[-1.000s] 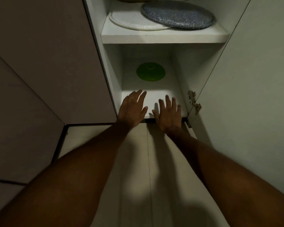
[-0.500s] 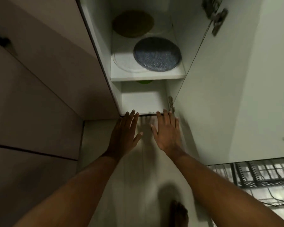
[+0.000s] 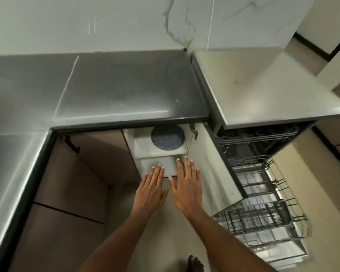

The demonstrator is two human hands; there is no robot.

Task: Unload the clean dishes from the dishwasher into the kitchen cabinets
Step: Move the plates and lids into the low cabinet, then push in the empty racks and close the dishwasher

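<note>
Both hands are flat with fingers straight and spread, holding nothing; the left hand (image 3: 150, 190) and the right hand (image 3: 186, 185) hover side by side, palms down, in front of the open cabinet (image 3: 159, 167), their fingertips over the front edge of its lower compartment; just beyond them, on the upper shelf (image 3: 161, 154), a round speckled blue-grey plate (image 3: 167, 137) lies flat on top of a larger white plate (image 3: 143, 144); the cabinet door (image 3: 208, 163) stands open to the right; beside it the dishwasher (image 3: 263, 138) is open with its wire rack (image 3: 263, 214) pulled out; a grey tabletop (image 3: 126, 85) runs above. Against the frame half a second ago the view has risen and pulled back, so the tabletop and the whole dishwasher now show; the brown dish at the back of the shelf is hidden; the hands stay flat and empty.
</note>
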